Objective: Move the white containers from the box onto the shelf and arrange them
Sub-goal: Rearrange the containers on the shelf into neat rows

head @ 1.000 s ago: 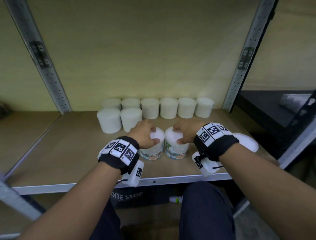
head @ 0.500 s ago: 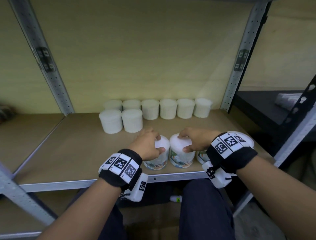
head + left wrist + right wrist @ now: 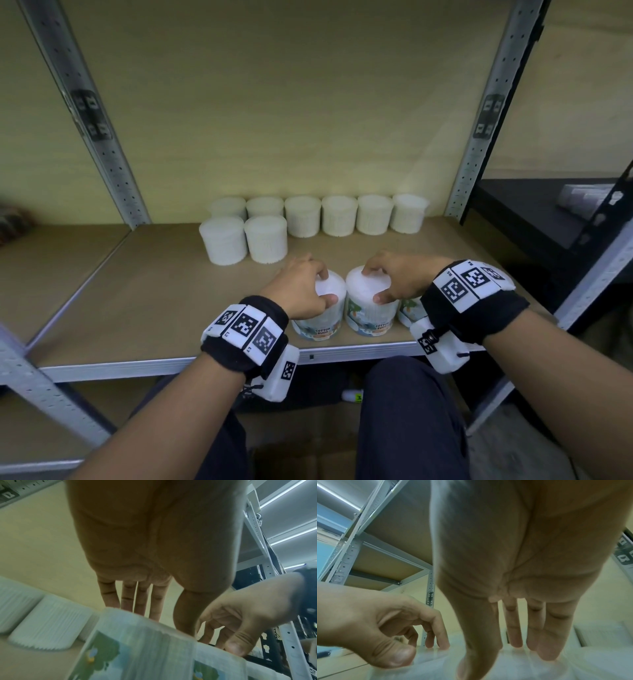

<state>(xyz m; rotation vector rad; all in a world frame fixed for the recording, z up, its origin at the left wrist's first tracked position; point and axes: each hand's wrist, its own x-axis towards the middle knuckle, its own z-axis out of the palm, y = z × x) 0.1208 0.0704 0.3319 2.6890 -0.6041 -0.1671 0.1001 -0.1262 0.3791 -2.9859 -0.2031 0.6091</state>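
Both containers drawn toward the shelf's front edge

Over the last second we have pulled our left hand (image 3: pixel 301 291) and right hand (image 3: pixel 394 279), with the two labelled containers (image 3: pixel 320 317) they grip, lower in the frame, leaving a wider gap to the back rows (image 3: pixel 337 216); a third labelled container (image 3: pixel 409 310) now shows by our right wrist.

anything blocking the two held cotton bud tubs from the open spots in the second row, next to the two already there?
Nothing visible. The left hand grips one cotton bud tub, the right hand the other. Bare shelf board lies between them and the gap right of the two second-row containers.
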